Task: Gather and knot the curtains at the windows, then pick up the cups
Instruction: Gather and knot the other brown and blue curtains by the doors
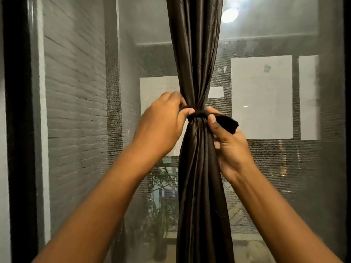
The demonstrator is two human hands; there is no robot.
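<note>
A dark brown satin curtain (197,59) hangs in the middle of the window, gathered into one bunch. A dark band (200,112) is wrapped around it at its narrowest point. My left hand (161,126) pinches the band's left side with thumb and fingers. My right hand (229,145) grips the curtain just under the band and holds the band's loose black end (227,123), which sticks out to the right. No cups are in view.
Behind the curtain is a mesh window screen (275,168) in a black frame (19,130). Through it I see a grey brick wall (76,92), white panels and plants (161,205) outside. A bright lamp (229,15) shines at the top.
</note>
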